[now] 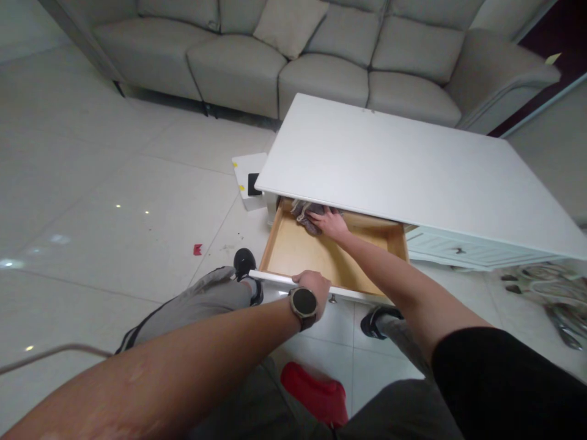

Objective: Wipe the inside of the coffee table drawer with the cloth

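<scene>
A wooden drawer [298,253] is pulled out from a white coffee table [394,165]. My left hand [314,287], with a watch on its wrist, is curled over the top edge of the drawer's white front. Inside the drawer, at its back left corner, my right hand [332,225] holds a grey-brown cloth [309,217] against the wood. Part of that cloth lies under my fingers, close below the tabletop's edge. A small metal knob [332,299] shows on the drawer front, just right of my left hand.
Beyond the table stands a long grey sofa [321,79]. A white box [247,171] with a black item on it sits by the table's left end. Between my legs is a red object [316,394]. Coiled cables or hoses [550,284] lie on the right floor; a red scrap [197,249] lies left.
</scene>
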The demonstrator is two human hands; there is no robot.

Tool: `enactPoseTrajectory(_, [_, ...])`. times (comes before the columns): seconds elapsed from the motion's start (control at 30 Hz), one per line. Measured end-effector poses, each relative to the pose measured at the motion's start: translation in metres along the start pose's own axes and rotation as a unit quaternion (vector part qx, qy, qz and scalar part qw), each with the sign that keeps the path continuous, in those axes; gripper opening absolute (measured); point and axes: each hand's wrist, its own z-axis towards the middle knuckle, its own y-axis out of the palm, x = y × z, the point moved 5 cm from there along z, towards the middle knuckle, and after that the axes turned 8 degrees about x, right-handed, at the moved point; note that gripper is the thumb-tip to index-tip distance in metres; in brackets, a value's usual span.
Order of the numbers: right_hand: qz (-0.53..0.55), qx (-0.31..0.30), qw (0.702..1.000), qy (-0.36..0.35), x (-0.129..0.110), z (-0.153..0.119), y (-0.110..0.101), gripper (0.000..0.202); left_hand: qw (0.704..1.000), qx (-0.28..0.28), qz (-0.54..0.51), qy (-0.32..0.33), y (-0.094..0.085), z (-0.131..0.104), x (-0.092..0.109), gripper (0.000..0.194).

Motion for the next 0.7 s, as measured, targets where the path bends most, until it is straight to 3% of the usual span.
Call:
enactPoseTrajectory(0.17, [-0.086,-0.081,0.991,0.069,0.076,-0.109,0.020,0.063,1.000,-0.004,-0.006,-0.011,-0.005,-0.002,0.000,0.061])
enactPoseTrajectory(0.3, [-0.147,-0.125,0.971,0.139,0.111,-0.180,0.010,0.053,1.000,-0.012,0.015,-0.007,-0.005,0.001,0.003,0.062])
enactPoseTrajectory(0.47, [-0.133,-0.117,0.973,0.146,0.097,-0.202,-0.022,0.042,1.000,-0.013,0.023,-0.003,-0.002,0.004,0.005,0.054])
enactPoseTrajectory(0.7, [-0.107,-0.259,0.925,0.255,0.091,-0.217,-0.029,0.036,0.999,0.008,0.042,0.013,-0.009,-0.001,0.006,0.052])
